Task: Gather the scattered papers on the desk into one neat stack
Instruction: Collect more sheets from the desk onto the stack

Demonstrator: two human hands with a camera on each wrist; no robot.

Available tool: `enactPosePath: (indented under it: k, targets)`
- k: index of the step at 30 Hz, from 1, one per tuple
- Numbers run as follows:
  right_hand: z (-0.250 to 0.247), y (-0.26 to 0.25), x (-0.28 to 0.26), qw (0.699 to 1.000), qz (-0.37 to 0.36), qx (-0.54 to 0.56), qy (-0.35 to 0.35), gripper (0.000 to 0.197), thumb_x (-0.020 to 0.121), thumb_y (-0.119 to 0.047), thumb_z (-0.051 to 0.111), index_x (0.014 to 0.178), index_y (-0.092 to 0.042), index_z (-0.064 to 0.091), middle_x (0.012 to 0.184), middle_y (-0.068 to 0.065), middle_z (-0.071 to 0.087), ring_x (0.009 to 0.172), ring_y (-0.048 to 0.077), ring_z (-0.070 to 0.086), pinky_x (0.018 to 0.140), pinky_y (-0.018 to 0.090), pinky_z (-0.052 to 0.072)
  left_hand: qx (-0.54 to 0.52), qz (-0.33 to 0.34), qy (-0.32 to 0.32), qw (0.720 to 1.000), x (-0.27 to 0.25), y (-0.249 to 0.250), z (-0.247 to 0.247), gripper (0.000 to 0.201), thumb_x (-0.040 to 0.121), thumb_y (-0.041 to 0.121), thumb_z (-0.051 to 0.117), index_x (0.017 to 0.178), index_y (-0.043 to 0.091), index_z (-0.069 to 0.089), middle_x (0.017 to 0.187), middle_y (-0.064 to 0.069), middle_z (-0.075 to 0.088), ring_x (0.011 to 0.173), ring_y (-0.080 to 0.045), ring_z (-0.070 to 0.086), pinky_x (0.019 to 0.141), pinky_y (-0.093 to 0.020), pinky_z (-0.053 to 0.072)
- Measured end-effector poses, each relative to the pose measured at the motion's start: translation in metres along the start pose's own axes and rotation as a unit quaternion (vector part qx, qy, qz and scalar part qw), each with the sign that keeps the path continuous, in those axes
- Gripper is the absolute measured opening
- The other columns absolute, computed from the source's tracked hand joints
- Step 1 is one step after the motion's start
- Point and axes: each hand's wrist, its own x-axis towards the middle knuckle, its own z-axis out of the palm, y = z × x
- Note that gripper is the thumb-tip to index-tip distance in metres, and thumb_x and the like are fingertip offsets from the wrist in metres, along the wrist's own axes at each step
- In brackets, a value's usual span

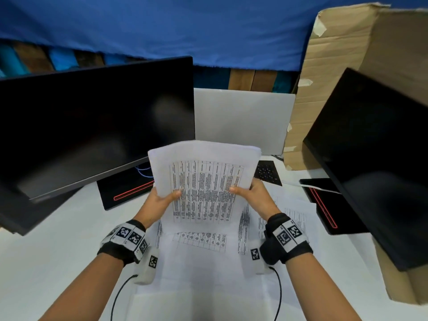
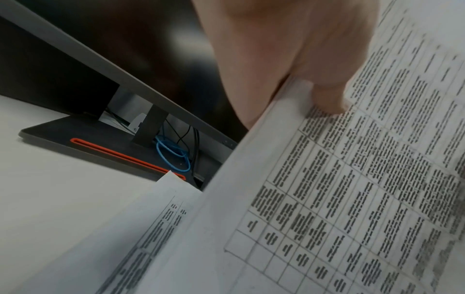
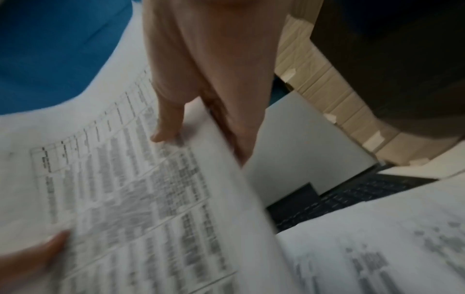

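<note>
Papers lifted in both hands, more sheets still flat below

Papers (image 1: 203, 181) w/ printed tables are up off the worktop (image 1: 53, 246), held between my two hands approx. in the middle of the view, top edge curling back toward the laptop lid (image 1: 240, 119). My left hand (image 1: 159, 202) pinches the bundle's left edge, thumb on the printed face, fingers behind. My right hand (image 1: 252, 193) pinches the right edge the same way, thumb on top. Left wrist view shows my thumb (image 2: 327, 99) pressing on the sheet's margin; right wrist view is blurred but shows my thumb (image 3: 166, 127) on the page and fingers behind it.

Loose sheets (image 1: 203, 251) lie flat on the worktop directly under the bundle, overlapping at diff. angles; one spreads off to the right, near the right monitor's base (image 1: 324, 205).

Left monitor (image 1: 92, 126) is dark, tilted, its base (image 1: 125, 191) w/ a red strip just left of the bundle. A blue cable (image 2: 173, 155) loops behind that base. Right monitor (image 1: 375, 158) is dark too, w/ a cardboard box (image 1: 335, 66) behind it. A black keyboard (image 1: 267, 172) peeks out just right of the bundle's top. Blue cloth (image 1: 162, 26) hangs across the back.
</note>
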Motion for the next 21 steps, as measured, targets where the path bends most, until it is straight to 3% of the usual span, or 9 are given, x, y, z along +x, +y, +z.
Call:
enactPosePath:
  k: [2, 4, 7, 9, 10, 12, 16, 19, 21]
  targets:
    - [-0.021, 0.017, 0.000, 0.998, 0.020, -0.034, 0.052, 0.046, 0.079, -0.011, 0.069, 0.122, -0.010, 0.055, 0.125, 0.007, 0.059, 0.112, 0.017, 0.056, 0.103, 0.034, 0.041, -0.001, 0.011, 0.021, 1.000, 0.002, 0.000, -0.004, 0.030, 0.085, 0.012, 0.056, 0.101, 0.038, 0.053, 0.102, 0.015, 0.061, 0.089, 0.011, 0.062, 0.091, -0.022, 0.046]
    - [-0.052, 0.052, -0.005, 0.978, 0.110, -0.062, 0.165, 0.052, 0.078, -0.017, 0.071, 0.126, -0.009, 0.051, 0.132, 0.010, 0.051, 0.124, 0.026, 0.047, 0.104, 0.037, 0.036, 0.005, 0.022, 0.031, 0.999, 0.003, 0.000, -0.007, 0.027, 0.086, 0.012, 0.055, 0.101, 0.035, 0.055, 0.101, 0.014, 0.062, 0.088, 0.013, 0.062, 0.088, -0.021, 0.047]
    - [-0.093, 0.113, -0.031, 0.884, 0.322, -0.153, 0.302, 0.070, 0.075, -0.034, 0.071, 0.133, -0.007, 0.041, 0.139, 0.022, 0.042, 0.126, 0.037, 0.042, 0.107, 0.046, 0.034, 0.013, 0.014, 0.055, 0.998, 0.002, -0.005, -0.015, 0.017, 0.087, 0.015, 0.055, 0.099, 0.025, 0.058, 0.095, 0.010, 0.064, 0.085, 0.004, 0.064, 0.088, -0.028, 0.048]
    - [-0.104, 0.137, -0.048, 0.816, 0.420, -0.220, 0.330, 0.090, 0.070, -0.047, 0.072, 0.137, -0.004, 0.030, 0.139, 0.030, 0.036, 0.129, 0.041, 0.035, 0.109, 0.050, 0.028, 0.017, 0.005, 0.071, 0.997, 0.000, -0.010, -0.019, 0.015, 0.086, 0.016, 0.055, 0.101, 0.021, 0.059, 0.091, 0.011, 0.066, 0.087, -0.003, 0.063, 0.088, -0.031, 0.049]
    - [-0.102, 0.139, -0.054, 0.798, 0.443, -0.234, 0.334, 0.098, 0.067, -0.049, 0.073, 0.139, -0.003, 0.025, 0.140, 0.031, 0.033, 0.130, 0.042, 0.032, 0.109, 0.051, 0.027, 0.015, 0.002, 0.077, 0.997, 0.000, -0.013, -0.020, 0.015, 0.086, 0.016, 0.056, 0.099, 0.022, 0.060, 0.087, 0.013, 0.069, 0.086, -0.003, 0.065, 0.086, -0.029, 0.050]
    - [-0.093, 0.139, -0.056, 0.796, 0.447, -0.242, 0.329, 0.106, 0.066, -0.043, 0.076, 0.143, -0.003, 0.016, 0.143, 0.030, 0.027, 0.132, 0.042, 0.029, 0.108, 0.052, 0.026, 0.007, 0.002, 0.080, 0.997, 0.000, -0.014, -0.021, 0.019, 0.086, 0.015, 0.055, 0.096, 0.031, 0.060, 0.086, 0.016, 0.069, 0.084, 0.004, 0.066, 0.082, -0.023, 0.051]
    - [-0.072, 0.138, -0.036, 0.829, 0.438, -0.206, 0.278, 0.100, 0.076, -0.022, 0.073, 0.145, -0.002, 0.003, 0.150, 0.026, 0.015, 0.128, 0.046, 0.038, 0.099, 0.051, 0.041, 0.010, 0.002, 0.079, 0.997, 0.003, -0.015, -0.020, 0.023, 0.086, 0.015, 0.055, 0.097, 0.035, 0.057, 0.093, 0.015, 0.065, 0.084, 0.009, 0.065, 0.081, -0.020, 0.051]
    - [-0.065, 0.136, -0.023, 0.852, 0.418, -0.196, 0.246, 0.083, 0.070, -0.031, 0.077, 0.131, 0.006, 0.036, 0.135, 0.026, 0.045, 0.116, 0.041, 0.052, 0.092, 0.044, 0.048, 0.001, -0.007, 0.090, 0.996, 0.005, -0.017, -0.021, 0.020, 0.086, 0.015, 0.056, 0.105, 0.023, 0.058, 0.094, 0.014, 0.064, 0.086, 0.002, 0.064, 0.084, -0.023, 0.049]
    - [-0.059, 0.132, -0.019, 0.852, 0.419, -0.214, 0.229, 0.083, 0.066, -0.043, 0.078, 0.125, 0.005, 0.044, 0.128, 0.024, 0.053, 0.117, 0.039, 0.051, 0.095, 0.043, 0.045, 0.000, -0.011, 0.093, 0.996, 0.005, -0.018, -0.021, 0.026, 0.086, 0.016, 0.056, 0.113, 0.016, 0.055, 0.095, 0.012, 0.062, 0.090, 0.000, 0.060, 0.084, -0.023, 0.047]
